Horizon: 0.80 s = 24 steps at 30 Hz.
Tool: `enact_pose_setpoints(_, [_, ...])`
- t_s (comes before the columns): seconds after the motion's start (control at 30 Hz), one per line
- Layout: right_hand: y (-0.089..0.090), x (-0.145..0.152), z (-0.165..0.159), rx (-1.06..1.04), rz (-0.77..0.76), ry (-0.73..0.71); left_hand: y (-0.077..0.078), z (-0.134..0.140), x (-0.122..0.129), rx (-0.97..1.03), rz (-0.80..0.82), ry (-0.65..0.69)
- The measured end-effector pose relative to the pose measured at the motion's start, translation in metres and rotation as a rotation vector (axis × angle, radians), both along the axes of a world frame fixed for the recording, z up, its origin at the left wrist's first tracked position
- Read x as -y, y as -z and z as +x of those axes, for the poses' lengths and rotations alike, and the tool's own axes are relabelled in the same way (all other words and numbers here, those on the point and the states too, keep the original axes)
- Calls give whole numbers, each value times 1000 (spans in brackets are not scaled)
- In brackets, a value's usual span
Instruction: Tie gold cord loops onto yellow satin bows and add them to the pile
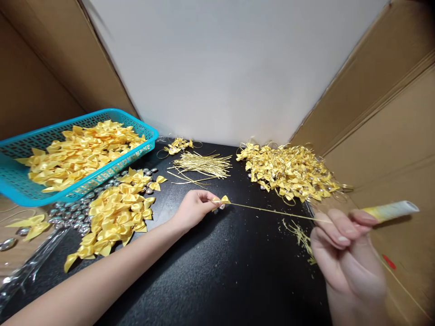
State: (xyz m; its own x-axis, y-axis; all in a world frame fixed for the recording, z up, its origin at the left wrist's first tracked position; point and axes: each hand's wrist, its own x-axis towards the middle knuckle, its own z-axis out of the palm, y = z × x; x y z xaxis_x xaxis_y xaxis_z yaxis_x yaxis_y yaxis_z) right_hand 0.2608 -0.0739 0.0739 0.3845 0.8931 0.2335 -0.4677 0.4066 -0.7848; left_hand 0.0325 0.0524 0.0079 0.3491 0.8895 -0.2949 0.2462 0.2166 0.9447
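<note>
Over the middle of the black tabletop, my left hand pinches a small yellow ribbon bow with a silvery bead under it. A thin yellow cord runs taut from the bow to my right hand, raised at the right. My right fingers are closed on the cord, and a pale tube wrapped with yellow sticks out past my thumb and forefinger. How the cord meets the tube is hidden by my fingers.
At the left a turquoise basket holds many yellow bows; loose bows and silvery beads lie before it. Cut gold cords lie at the back centre. Finished-looking bows with loops are heaped at the right, near cord scraps. Cardboard stands beside.
</note>
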Motion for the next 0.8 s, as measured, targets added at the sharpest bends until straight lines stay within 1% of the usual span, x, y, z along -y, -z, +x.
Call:
enact_pose_setpoints(0.17, [-10,1,7,-124,67,114,2,2,-1,-43,5,-8])
enact_pose_setpoints(0.5, [-5,-1,12,-126,91,208,0,3,1,-50,7,10])
enact_pose_setpoints(0.8, [-8,0,14,-159,109,188,3,1,-1,-39,13,43])
